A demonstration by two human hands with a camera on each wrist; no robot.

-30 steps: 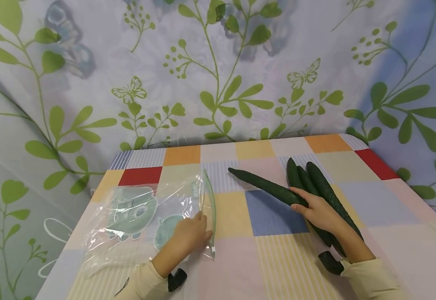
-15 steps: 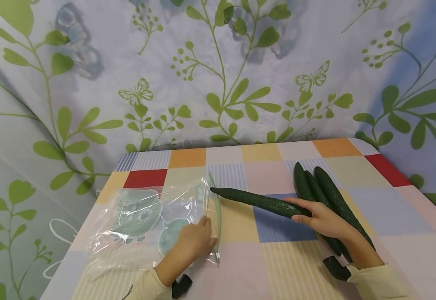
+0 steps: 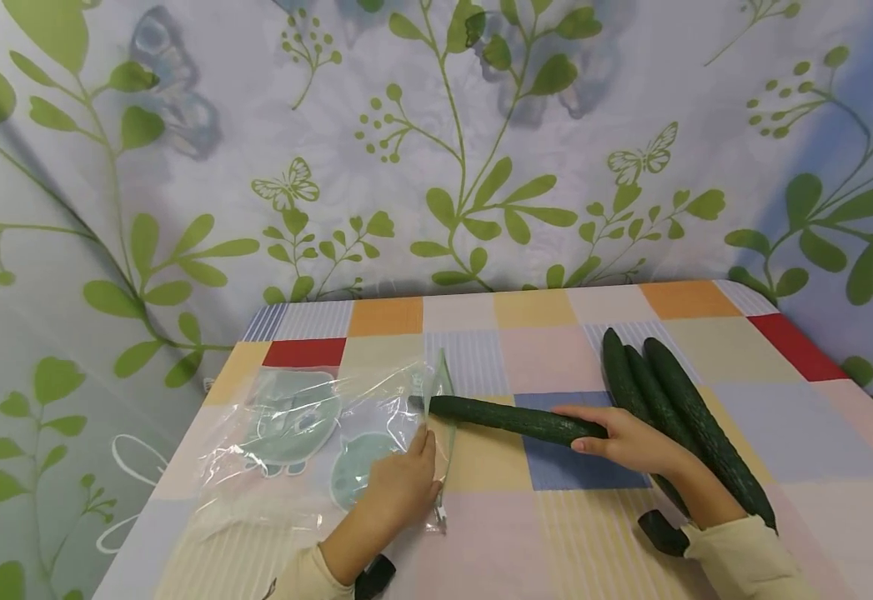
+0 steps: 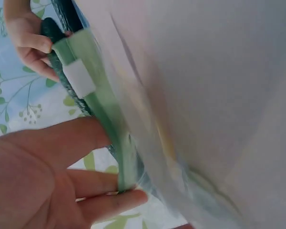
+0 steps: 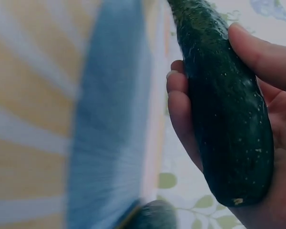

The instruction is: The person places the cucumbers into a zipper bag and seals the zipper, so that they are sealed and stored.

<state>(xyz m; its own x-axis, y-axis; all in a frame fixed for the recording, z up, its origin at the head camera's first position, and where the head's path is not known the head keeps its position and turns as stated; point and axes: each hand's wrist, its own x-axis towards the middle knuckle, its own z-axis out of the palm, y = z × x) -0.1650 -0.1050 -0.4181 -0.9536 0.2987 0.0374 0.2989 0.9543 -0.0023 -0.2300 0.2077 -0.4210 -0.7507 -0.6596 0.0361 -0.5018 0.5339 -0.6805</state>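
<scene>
A clear zip bag point(image 3: 293, 425) with a pale green animal print and a green zip edge lies on the left of the table. My left hand point(image 3: 400, 483) holds the bag by its mouth, fingers and thumb at the green zip strip point(image 4: 102, 112) in the left wrist view. My right hand point(image 3: 631, 442) grips a long dark green cucumber point(image 3: 514, 418) near one end. In the right wrist view, thumb and fingers wrap round the cucumber point(image 5: 224, 105). Its far tip is inside the bag's mouth, seen through the plastic.
Several more cucumbers point(image 3: 687, 408) lie side by side to the right, beneath and beyond my right forearm. A patchwork cloth point(image 3: 474, 567) covers the table. Behind the table's back edge hangs a leaf-patterned curtain point(image 3: 376, 192). A white cord point(image 3: 128, 450) shows off the left side.
My right hand has moved the cucumber leftward, and its tip has gone from outside the bag to inside the mouth. My left hand keeps its hold on the bag. The head view has shifted slightly.
</scene>
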